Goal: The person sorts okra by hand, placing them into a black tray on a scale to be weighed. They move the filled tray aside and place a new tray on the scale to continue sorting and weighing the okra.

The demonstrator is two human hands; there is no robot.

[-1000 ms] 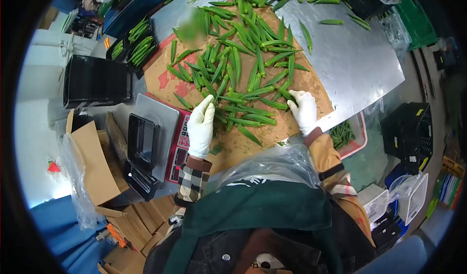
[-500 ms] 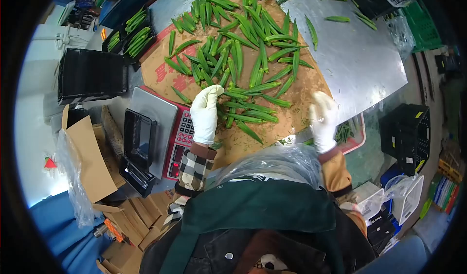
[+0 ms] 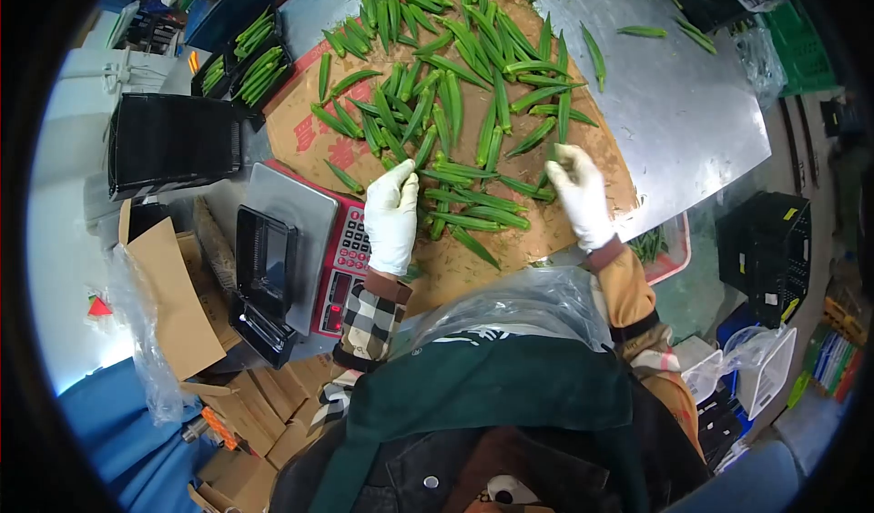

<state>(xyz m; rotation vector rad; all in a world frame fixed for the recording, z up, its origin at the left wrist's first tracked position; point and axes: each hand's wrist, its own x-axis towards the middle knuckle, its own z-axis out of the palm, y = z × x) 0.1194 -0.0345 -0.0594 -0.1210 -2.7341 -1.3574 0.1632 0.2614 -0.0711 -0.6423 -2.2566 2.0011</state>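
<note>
Many green okra pods (image 3: pixel 446 108) lie heaped on a flattened cardboard sheet (image 3: pixel 289 135). My left hand (image 3: pixel 391 222), in a white glove, is closed at the near-left edge of the heap, beside several pods lying crosswise (image 3: pixel 482 211). Its fingertips are bent inward, and whatever they hold is hidden. On the other side of those pods, my gloved right hand (image 3: pixel 583 199) has its thumb and fingers closed around an okra pod (image 3: pixel 544 182), partly covered by the fingers.
On the left, a scale (image 3: pixel 344 256) carries an open black plastic tray (image 3: pixel 266 258). Behind it are a black crate (image 3: pixel 173 142) and trays filled with okra (image 3: pixel 259 74). Loose pods (image 3: pixel 594 58) lie on the metal table (image 3: pixel 678 121). Below right stands a black crate (image 3: pixel 765 253).
My right hand has moved left and forward onto a pod at the heap's right edge, its fingers closing. My left hand has shifted slightly right and stays closed.
</note>
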